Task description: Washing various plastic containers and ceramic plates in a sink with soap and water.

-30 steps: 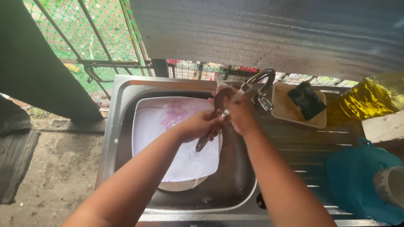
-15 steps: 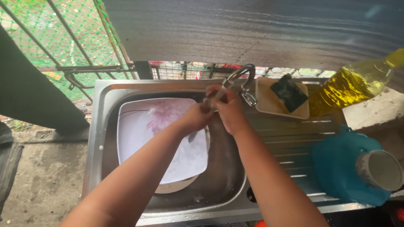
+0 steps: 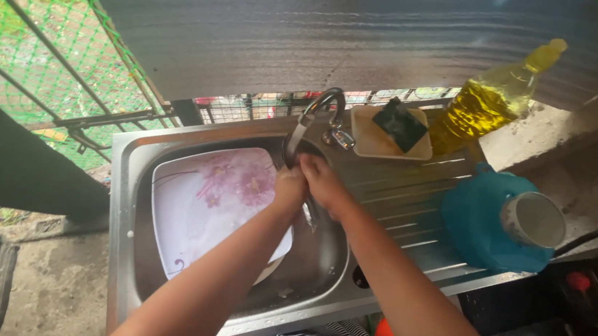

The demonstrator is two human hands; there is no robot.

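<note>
My left hand (image 3: 288, 186) and my right hand (image 3: 321, 180) are pressed together under the spout of the curved metal tap (image 3: 317, 110), over the steel sink (image 3: 125, 195). Both are closed around a small metal utensil (image 3: 308, 216), whose end pokes out below them; its kind is not clear. A large white plate with pink flowers (image 3: 207, 207) lies tilted in the basin to the left of my hands, partly under my left forearm.
On the ledge behind the tap sits a beige tray (image 3: 365, 144) with a dark sponge (image 3: 402, 124). A yellow oil bottle (image 3: 488, 102) leans at the right. A blue plastic vessel (image 3: 473, 221) and a white cup (image 3: 534, 220) rest on the ribbed drainboard (image 3: 398, 196). Green netting (image 3: 27, 32) is at far left.
The view has shifted slightly. My hands stay together under the tap and have come a little lower over the basin.
</note>
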